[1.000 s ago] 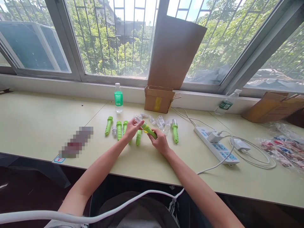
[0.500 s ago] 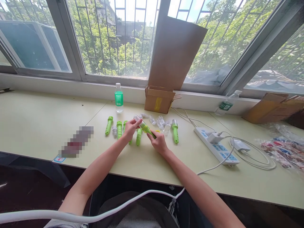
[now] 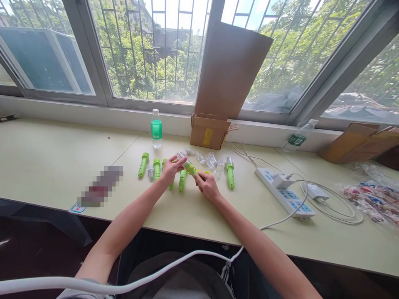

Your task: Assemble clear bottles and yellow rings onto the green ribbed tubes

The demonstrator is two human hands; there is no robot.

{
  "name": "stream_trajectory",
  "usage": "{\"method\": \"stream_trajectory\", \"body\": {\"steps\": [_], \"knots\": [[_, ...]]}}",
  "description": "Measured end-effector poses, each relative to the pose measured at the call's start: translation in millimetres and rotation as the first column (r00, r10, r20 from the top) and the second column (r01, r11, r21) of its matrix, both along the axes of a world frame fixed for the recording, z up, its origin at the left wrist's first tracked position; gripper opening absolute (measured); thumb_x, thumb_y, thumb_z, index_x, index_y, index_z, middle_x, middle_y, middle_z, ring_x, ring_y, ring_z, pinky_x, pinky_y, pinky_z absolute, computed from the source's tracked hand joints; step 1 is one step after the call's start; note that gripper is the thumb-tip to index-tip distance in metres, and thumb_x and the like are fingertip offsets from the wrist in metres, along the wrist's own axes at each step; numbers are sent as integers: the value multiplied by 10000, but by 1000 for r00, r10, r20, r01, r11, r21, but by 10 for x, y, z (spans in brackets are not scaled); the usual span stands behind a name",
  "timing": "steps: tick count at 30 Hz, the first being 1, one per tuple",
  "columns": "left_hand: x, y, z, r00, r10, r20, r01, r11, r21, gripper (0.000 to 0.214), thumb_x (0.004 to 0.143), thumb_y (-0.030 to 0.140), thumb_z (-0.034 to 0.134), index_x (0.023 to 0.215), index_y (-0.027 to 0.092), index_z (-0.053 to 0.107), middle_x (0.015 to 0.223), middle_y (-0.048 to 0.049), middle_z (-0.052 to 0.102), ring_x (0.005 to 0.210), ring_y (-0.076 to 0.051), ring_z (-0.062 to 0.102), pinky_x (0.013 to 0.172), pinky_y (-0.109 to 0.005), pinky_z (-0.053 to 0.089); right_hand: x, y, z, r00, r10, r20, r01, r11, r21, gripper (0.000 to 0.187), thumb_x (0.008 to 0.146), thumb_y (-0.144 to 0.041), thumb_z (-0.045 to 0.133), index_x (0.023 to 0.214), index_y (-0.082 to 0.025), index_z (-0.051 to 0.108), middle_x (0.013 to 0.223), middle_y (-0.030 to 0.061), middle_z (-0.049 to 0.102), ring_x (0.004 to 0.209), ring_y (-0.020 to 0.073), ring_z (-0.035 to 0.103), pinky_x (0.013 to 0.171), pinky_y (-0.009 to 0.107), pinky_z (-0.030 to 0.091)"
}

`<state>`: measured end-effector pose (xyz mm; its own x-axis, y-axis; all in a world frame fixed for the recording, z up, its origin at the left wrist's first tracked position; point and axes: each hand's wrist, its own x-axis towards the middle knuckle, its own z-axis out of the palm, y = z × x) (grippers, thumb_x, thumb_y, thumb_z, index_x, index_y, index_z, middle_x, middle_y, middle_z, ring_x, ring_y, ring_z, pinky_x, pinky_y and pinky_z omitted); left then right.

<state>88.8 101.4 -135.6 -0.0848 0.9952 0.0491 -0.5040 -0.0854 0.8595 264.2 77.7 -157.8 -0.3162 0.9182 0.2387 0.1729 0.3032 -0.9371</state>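
Note:
Between my two hands is a green flashlight-shaped piece [image 3: 190, 168] with a clear ribbed cap [image 3: 180, 155] at its upper left end. My left hand [image 3: 171, 169] is closed around the clear cap. Lower down, my right hand [image 3: 208, 185] grips the green handle, which its fingers partly hide. Several like green handles, such as one [image 3: 143, 165] at the left, lie on the table around my hands. A green piece with a clear cap on it [image 3: 230, 172] lies to the right. Loose clear caps [image 3: 211, 160] are scattered just behind my right hand.
A water bottle [image 3: 156, 129] stands behind the pieces, near a small cardboard box [image 3: 208, 131]. To the right lies a power strip [image 3: 285, 193] with a charger and cables. Farther right are plastic-wrapped bits [image 3: 370, 199]. A white cable [image 3: 149, 274] crosses in front of me.
My right hand has shifted its grip slightly up the green handle, its fingers now wrapped more closely around it. My left hand stays on the clear cap.

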Motion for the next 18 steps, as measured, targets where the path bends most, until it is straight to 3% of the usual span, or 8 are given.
{"method": "stream_trajectory", "body": {"steps": [6,9,15,17,18], "knots": [[-24,-6,33,999,-28,-27,28,1000,3,573,560,300,833,1086,175,645,827,-44,701,696,-158,651,720,-323,529,20,-13,65,985,98,-143,-128,967,-221,360,779,-538,558,743,-181,577,537,-37,468,326,53,319,311,220,189],[-37,-8,34,998,-60,-7,60,998,25,610,561,298,833,1124,177,630,828,-42,696,707,-156,651,726,-324,526,49,3,85,966,134,-222,-208,913,-351,355,752,-524,588,806,-173,587,534,-32,487,324,52,307,309,216,169],[-28,-38,47,992,-123,11,122,991,60,663,573,299,828,1180,173,596,846,-51,680,734,-148,641,727,-308,515,189,79,137,897,238,-373,-415,746,-521,350,751,-483,587,894,-164,565,544,-40,483,337,39,251,313,188,122],[-15,-48,51,990,-137,12,136,988,77,652,586,297,821,1185,180,592,859,-50,674,748,-143,636,725,-298,511,221,86,148,893,270,-361,-434,729,-529,359,763,-494,565,907,-166,565,534,-49,464,337,39,224,313,186,119],[-8,-53,52,990,-139,12,137,987,88,641,594,296,817,1184,186,591,866,-48,672,755,-141,634,727,-295,508,222,82,147,902,278,-332,-420,746,-516,373,771,-509,548,913,-165,571,532,-48,462,336,41,220,314,189,126]]}}
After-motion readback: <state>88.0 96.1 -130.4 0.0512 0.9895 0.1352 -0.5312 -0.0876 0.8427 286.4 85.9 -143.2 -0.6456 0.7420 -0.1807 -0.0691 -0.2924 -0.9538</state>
